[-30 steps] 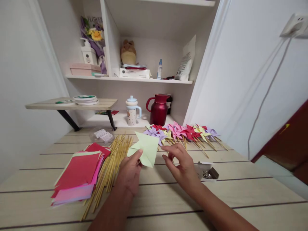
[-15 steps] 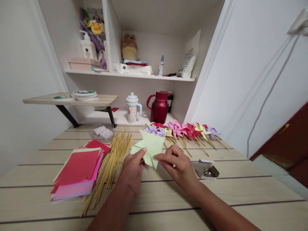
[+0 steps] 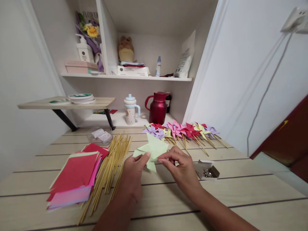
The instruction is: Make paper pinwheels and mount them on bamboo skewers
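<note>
A light green paper [image 3: 153, 149], partly folded into points, is held above the wooden table [image 3: 240, 189] by both hands. My left hand [image 3: 133, 175] pinches its near left edge with thumb and fingers. My right hand [image 3: 181, 166] pinches a flap near the paper's centre. A bundle of thin bamboo sticks [image 3: 109, 166] lies just left of my left hand. A stack of red, pink and green paper sheets [image 3: 74, 176] lies further left. A row of finished paper pinwheels [image 3: 180, 131] on sticks lies behind the hands.
A small open box of metal pins [image 3: 207, 170] sits right of my right hand. A clear plastic bag [image 3: 99, 135], a spouted cup [image 3: 130, 110] and a red jug [image 3: 157, 108] stand at the back. Shelves above hold bottles and a plush toy. A white wall closes the right side.
My right hand has moved in from beside the green paper and pinched a flap at its centre. The paper has folded smaller and lowered slightly. The view shifted a little.
</note>
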`<state>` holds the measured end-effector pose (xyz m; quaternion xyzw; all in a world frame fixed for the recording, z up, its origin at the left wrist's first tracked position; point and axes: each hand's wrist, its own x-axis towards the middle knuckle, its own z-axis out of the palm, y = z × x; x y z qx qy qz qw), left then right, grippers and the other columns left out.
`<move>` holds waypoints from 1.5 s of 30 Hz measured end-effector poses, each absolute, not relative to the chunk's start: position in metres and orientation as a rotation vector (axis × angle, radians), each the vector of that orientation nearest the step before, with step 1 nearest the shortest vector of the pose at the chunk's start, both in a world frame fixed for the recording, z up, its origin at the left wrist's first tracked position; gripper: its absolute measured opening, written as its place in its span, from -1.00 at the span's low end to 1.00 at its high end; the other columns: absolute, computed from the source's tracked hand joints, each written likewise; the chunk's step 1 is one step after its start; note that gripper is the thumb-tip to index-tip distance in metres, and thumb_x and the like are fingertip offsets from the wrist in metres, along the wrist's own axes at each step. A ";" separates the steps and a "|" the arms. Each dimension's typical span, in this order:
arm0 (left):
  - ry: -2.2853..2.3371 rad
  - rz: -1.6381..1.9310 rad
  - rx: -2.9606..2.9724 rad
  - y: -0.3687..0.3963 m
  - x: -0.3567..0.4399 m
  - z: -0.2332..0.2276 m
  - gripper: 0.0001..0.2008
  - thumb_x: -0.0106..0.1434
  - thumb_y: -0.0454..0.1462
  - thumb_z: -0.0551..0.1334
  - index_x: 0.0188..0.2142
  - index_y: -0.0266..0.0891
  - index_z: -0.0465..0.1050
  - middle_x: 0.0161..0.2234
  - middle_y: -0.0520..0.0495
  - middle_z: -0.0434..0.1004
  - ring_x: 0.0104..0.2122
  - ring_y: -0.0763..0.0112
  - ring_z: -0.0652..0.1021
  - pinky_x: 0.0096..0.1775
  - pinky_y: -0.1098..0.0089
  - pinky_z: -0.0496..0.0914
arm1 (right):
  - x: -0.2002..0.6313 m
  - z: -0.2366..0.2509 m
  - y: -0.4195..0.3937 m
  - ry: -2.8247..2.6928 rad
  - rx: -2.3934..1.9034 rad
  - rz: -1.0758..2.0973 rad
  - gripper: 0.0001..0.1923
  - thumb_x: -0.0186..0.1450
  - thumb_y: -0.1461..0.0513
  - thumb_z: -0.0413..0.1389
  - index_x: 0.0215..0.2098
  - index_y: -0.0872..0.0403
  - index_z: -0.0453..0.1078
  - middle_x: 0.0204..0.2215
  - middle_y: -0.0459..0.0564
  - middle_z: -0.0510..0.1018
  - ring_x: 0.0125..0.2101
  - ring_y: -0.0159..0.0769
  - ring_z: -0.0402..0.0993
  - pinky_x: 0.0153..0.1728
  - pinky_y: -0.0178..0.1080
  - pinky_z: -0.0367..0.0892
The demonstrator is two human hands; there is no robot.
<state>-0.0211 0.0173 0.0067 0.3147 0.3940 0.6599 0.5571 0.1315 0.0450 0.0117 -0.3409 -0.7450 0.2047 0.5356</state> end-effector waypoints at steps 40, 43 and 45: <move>1.149 1.542 0.745 0.011 -0.015 0.022 -0.65 -0.09 -0.17 0.48 -0.31 -0.33 0.64 -0.42 -0.13 0.68 -0.33 0.17 0.64 -0.25 0.33 0.46 | 0.130 0.021 0.042 -1.746 -1.007 0.490 -0.83 0.17 0.27 0.23 -0.58 0.06 0.45 -0.63 -0.16 0.31 -0.57 -0.38 0.25 -0.54 -0.32 0.13; 1.160 1.536 0.746 0.011 -0.015 0.022 -0.62 -0.10 -0.17 0.49 -0.29 -0.33 0.64 -0.43 -0.14 0.68 -0.31 0.15 0.64 -0.28 0.34 0.46 | 0.130 0.021 0.042 -1.748 -0.996 0.487 -0.83 0.17 0.27 0.23 -0.58 0.06 0.44 -0.63 -0.16 0.31 -0.57 -0.39 0.24 -0.54 -0.33 0.13; 1.167 1.523 0.732 0.011 -0.015 0.022 -0.60 -0.11 -0.16 0.49 -0.27 -0.32 0.64 -0.44 -0.14 0.68 -0.30 0.14 0.64 -0.29 0.34 0.45 | 0.130 0.022 0.042 -1.741 -0.988 0.479 -0.82 0.17 0.28 0.23 -0.59 0.06 0.43 -0.63 -0.17 0.31 -0.58 -0.39 0.24 -0.55 -0.33 0.13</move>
